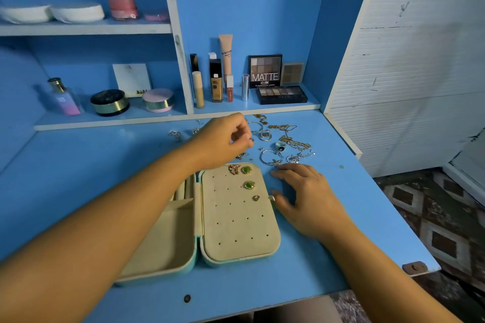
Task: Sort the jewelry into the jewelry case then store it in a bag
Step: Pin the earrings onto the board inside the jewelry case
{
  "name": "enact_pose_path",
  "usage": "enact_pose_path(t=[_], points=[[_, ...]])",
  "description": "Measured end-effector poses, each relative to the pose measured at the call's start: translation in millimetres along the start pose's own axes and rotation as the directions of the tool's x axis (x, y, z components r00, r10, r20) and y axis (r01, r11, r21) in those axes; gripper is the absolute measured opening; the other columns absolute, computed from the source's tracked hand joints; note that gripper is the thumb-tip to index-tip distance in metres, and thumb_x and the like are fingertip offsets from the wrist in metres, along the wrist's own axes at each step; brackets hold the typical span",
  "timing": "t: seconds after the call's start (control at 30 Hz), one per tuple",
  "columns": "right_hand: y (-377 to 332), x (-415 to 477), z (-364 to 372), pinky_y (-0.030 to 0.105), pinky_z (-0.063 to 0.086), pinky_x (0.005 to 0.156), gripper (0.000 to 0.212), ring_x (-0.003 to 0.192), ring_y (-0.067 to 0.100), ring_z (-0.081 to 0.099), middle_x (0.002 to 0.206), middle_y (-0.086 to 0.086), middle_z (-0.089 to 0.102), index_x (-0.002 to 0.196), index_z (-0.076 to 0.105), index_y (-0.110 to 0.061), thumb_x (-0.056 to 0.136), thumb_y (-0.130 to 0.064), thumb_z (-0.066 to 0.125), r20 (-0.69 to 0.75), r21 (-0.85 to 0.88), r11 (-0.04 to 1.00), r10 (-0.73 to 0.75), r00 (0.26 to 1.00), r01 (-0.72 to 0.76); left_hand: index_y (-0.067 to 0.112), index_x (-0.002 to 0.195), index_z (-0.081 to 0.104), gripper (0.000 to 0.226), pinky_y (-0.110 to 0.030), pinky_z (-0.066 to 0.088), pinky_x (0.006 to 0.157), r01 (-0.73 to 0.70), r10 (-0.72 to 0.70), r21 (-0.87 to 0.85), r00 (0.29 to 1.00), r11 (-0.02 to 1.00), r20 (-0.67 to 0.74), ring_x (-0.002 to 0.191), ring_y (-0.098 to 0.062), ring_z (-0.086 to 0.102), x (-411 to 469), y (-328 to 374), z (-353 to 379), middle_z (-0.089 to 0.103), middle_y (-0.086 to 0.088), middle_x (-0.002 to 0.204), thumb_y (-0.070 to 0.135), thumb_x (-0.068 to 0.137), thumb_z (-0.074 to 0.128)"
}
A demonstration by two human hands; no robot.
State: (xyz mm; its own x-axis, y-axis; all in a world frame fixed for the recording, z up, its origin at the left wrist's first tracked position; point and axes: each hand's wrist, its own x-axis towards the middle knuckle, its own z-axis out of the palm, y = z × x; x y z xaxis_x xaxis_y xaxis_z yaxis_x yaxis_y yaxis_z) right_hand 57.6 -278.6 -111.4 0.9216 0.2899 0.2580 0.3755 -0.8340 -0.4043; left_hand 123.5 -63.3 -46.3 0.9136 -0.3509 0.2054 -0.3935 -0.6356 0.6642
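Left hand (223, 139) fingers curl over the jewelry (294, 142); whether they pinch anything is unclear. Right hand (307, 196), fingers spread, rests at the case (236, 231) right edge.

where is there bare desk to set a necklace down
Bare desk left of the jewelry case, up to the shelf edge, and the strip in front of the case. Right of the right hand. Crowded behind the case: loose jewelry and the left hand.

Light was even and rather dim, with a heavy blue cast and no glare. A soft shadow lay beneath the right hand (307, 196) on the counter (91, 165). Wide-angle distortion bowed the shelf (86, 27) at upper left and the wall (420, 60) at right. Items at upper left looked soft.
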Motion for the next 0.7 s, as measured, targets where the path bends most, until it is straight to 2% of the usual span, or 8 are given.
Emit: enact_pose_path(t=[0.17, 0.43, 0.57, 0.7], points=[[-0.8, -0.8, -0.5, 0.032, 0.031, 0.106, 0.050, 0.126, 0.015, 0.043, 0.132, -0.009, 0.054, 0.124, 0.061, -0.025, 0.082, -0.049, 0.049, 0.000, -0.009, 1.000, 0.002, 1.000, -0.002, 0.026, 0.083, 0.058, 0.013, -0.009, 0.042, 0.060, 0.037, -0.035, 0.068, 0.999, 0.997, -0.040, 0.080, -0.001, 0.062, -35.9, 6.3, -13.9, 0.067, 0.009, 0.086, 0.017, 0.090, 0.063], [-0.2, -2.2, -1.2, 0.037, 0.036, 0.105, 0.044, 0.123, 0.019, 0.046, 0.130, -0.005, 0.056, 0.123, 0.062, -0.022, 0.086, -0.044, 0.053, 0.001, -0.018, 1.000, -0.026, 1.000, 0.026, 0.020, 0.088, 0.071, 0.014, -0.005, 0.042, 0.063, 0.050, -0.038, 0.092, 0.992, 0.995, -0.120, 0.066, 0.011, 0.057, -86.5, 10.5, -17.3, 0.063, 0.017, 0.076, 0.007, 0.086, 0.067], [-2.0, -2.9, -1.5, 0.036, 0.036, 0.102, 0.041, 0.122, 0.019, 0.048, 0.126, -0.004, 0.058, 0.118, 0.066, -0.022, 0.088, -0.042, 0.047, -0.035, 0.010, 0.999, -0.053, 0.998, 0.054, 0.025, 0.090, 0.072, 0.018, -0.004, 0.041, 0.065, 0.072, -0.058, 0.135, 0.993, 0.988, -0.101, 0.076, 0.010, 0.058, -100.7, 12.1, -10.6, 0.065, 0.013, 0.083, 0.008, 0.087, 0.066], [-4.4, -5.9, -3.9, 0.040, 0.043, 0.094, 0.039, 0.110, 0.019, 0.054, 0.112, -0.005, 0.063, 0.107, 0.069, -0.020, 0.091, -0.040, 0.039, -0.129, 0.108, 0.985, -0.119, 0.984, 0.134, 0.028, 0.100, 0.071, 0.017, -0.004, 0.040, 0.071, 0.074, -0.065, 0.241, 0.997, 0.968, -0.047, 0.080, 0.004, 0.057, -105.3, 15.3, -4.4, 0.064, 0.013, 0.095, 0.015, 0.092, 0.063]])
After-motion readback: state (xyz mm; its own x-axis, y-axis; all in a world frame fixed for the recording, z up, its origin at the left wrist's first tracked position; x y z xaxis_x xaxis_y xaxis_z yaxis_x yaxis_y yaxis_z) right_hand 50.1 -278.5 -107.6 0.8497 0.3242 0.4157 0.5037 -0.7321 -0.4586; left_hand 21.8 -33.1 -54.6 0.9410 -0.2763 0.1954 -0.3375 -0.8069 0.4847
